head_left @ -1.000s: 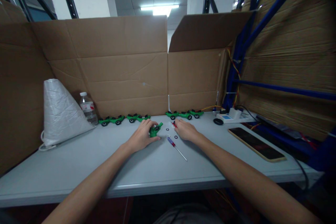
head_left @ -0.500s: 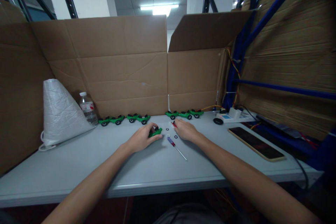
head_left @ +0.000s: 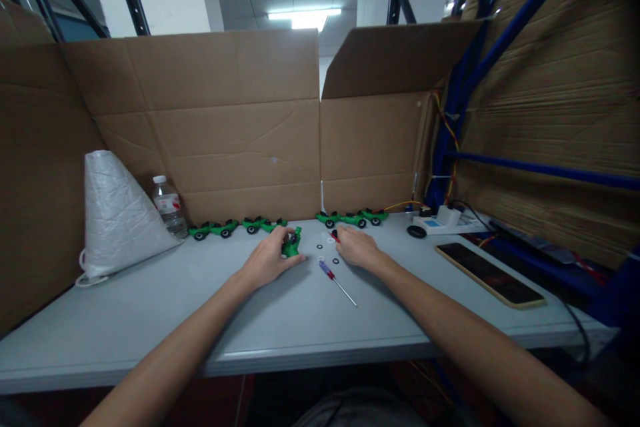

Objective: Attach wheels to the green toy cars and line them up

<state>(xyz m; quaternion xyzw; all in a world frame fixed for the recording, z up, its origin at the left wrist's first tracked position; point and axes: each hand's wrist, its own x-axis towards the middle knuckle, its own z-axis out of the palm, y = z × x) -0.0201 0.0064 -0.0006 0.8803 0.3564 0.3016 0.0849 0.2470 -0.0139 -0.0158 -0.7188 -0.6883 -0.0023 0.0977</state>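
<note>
My left hand (head_left: pixel 267 259) is closed on a green toy car body (head_left: pixel 291 245), tilted up between thumb and fingers above the table. My right hand (head_left: pixel 356 247) pinches a small red and black piece (head_left: pixel 335 236) close to the table top. Between the hands lie small dark rings (head_left: pixel 335 261) and small pale pieces. A screwdriver (head_left: pixel 327 269) with a clear and red handle rests just in front of them, its shaft pointing toward the near right.
Several green toy cars (head_left: pixel 213 229) line the back of the white table (head_left: pixel 150 320). A white bag (head_left: pixel 120 220) and a bottle (head_left: pixel 169 205) stand at the left. At the right are a phone (head_left: pixel 490 275), a black disc (head_left: pixel 416 231) and a power strip (head_left: pixel 450 221).
The green car body in my left hand has been turned from lying level to upright. My right hand has barely moved, and the red and black piece shows a little more.
</note>
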